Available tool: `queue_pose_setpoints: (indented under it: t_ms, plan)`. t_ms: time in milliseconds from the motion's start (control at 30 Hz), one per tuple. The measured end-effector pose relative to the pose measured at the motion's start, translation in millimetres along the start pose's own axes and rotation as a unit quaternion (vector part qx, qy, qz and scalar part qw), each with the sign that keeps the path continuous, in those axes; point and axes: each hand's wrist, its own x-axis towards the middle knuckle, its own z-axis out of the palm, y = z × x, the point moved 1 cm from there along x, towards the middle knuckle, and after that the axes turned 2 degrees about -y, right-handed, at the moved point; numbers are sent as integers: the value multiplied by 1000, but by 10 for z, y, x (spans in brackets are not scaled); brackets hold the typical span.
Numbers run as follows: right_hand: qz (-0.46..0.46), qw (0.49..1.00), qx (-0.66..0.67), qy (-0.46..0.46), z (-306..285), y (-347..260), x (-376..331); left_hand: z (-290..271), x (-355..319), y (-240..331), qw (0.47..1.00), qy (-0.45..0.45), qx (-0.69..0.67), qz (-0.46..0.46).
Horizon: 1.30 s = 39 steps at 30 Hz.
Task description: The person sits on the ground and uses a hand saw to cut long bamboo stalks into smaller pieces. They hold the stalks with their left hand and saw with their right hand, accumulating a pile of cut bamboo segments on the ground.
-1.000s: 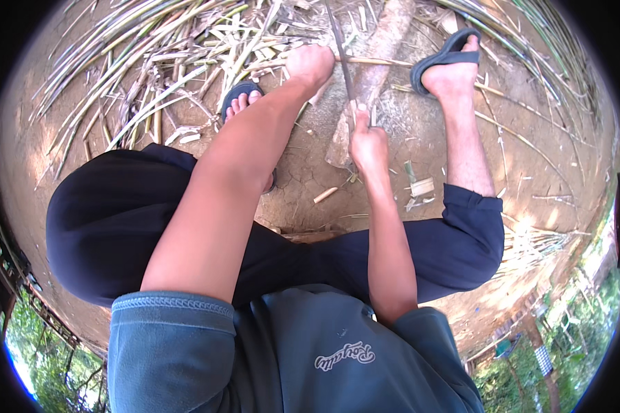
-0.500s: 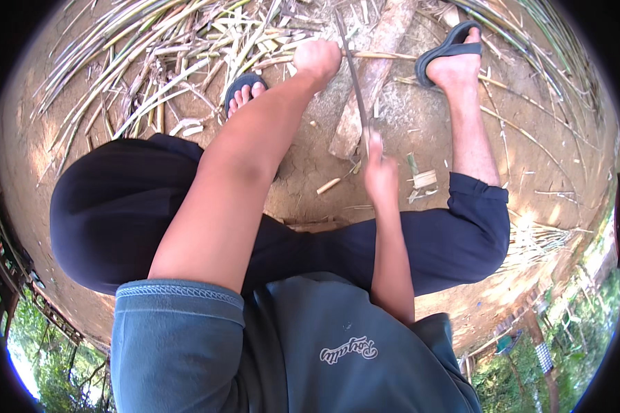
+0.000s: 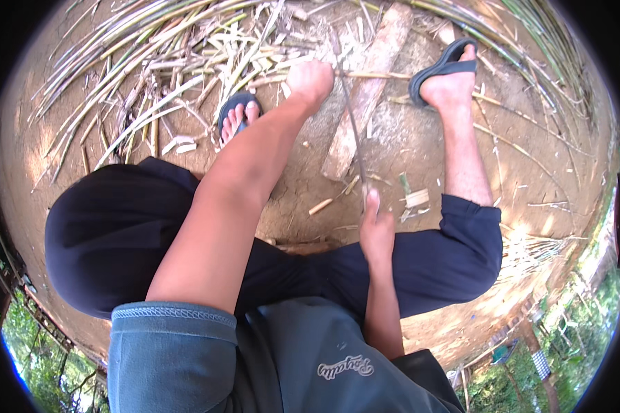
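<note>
My left hand [image 3: 311,81] is closed round a thin cane stalk [image 3: 375,74], which runs out to the right across a flat wooden plank [image 3: 351,134]. My right hand [image 3: 377,227] is closed on the near end of a long knife [image 3: 355,127], thumb along the top; the handle is hidden in the fist. Its narrow dark blade points away from me, passing over the plank and crossing the stalk just right of my left hand. Whether the edge touches the stalk, I cannot tell.
Cut stalks and split pieces [image 3: 186,76] lie heaped at far left, with longer canes [image 3: 558,48] at far right. My sandalled feet [image 3: 240,117] flank the plank. Pale chips [image 3: 415,198] and a short cut piece [image 3: 320,206] lie on the dirt near my right hand.
My right hand has drawn the knife back toward my body. The left hand keeps its grip on the stalk. The whole view has shifted, so everything sits lower in the picture.
</note>
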Motion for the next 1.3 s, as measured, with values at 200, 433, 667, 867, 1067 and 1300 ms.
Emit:
queue_pose_setpoints:
  t_ms: [200,433,667,867,1067,1300]
  plan:
    - [153,977,-114,-96,573,-502,1042,-249,-107,-313,998,-35,24,-43]
    - [169,967,-121,-150,292,25,303,-140,-192,-502,998,-30,40,-49]
    - [54,997,-54,29,176,-107,20,-191,64,-302,999,-28,27,-3]
    - [245,954,-66,-157,103,-118,660,-339,140,-316,999,-14,31,-4]
    - [180,978,-69,-83,-42,-131,126,-160,123,-312,998,8,47,-30]
    - [232,958,55,-160,-277,-155,53,-197,508,-549,962,-265,-26,67]
